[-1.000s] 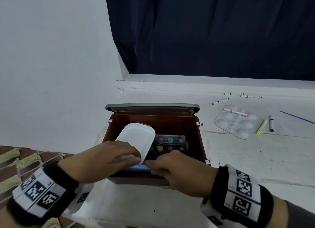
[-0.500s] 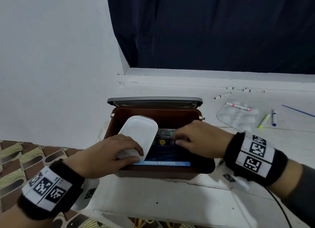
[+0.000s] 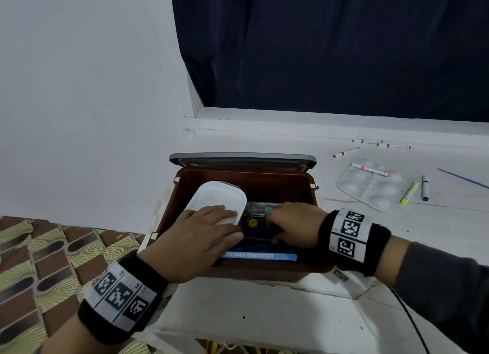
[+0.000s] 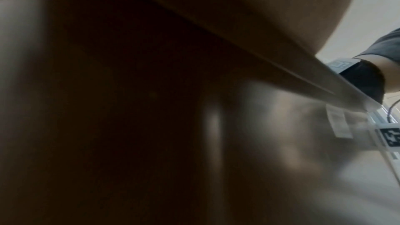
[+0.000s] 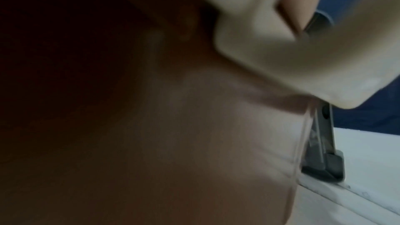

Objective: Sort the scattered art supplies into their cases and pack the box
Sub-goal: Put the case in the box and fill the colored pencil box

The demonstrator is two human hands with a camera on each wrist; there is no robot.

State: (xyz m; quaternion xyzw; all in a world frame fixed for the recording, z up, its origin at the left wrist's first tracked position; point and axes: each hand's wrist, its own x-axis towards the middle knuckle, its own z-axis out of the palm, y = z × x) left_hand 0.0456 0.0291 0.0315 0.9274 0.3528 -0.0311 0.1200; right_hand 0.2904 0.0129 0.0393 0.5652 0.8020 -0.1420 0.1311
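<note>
At lower centre of the head view, the brown plastic storage box (image 3: pixel 312 192) stands open on the white ledge (image 3: pixel 264 308), its grey lid (image 3: pixel 242 159) tipped back. The left hand (image 3: pixel 195 241) holds the white rounded-rectangular plastic case (image 3: pixel 215 202), fingers laid over its top and thumb along its near right edge — the case leans tilted in the box's left half. The right hand (image 3: pixel 293 226) reaches into the box at the clear case of paint pots (image 3: pixel 258 214); its fingertips are hidden, so I cannot tell whether it pinches anything. A blue "coloured pencils" carton (image 3: pixel 260 255) lies along the front wall. The white case looks light, rigid and smooth — probably slippery, so gripping its long edges seems safest. Loose markers (image 3: pixel 370 169) and a clear palette tray (image 3: pixel 370 189) remain at the frame's right.
</note>
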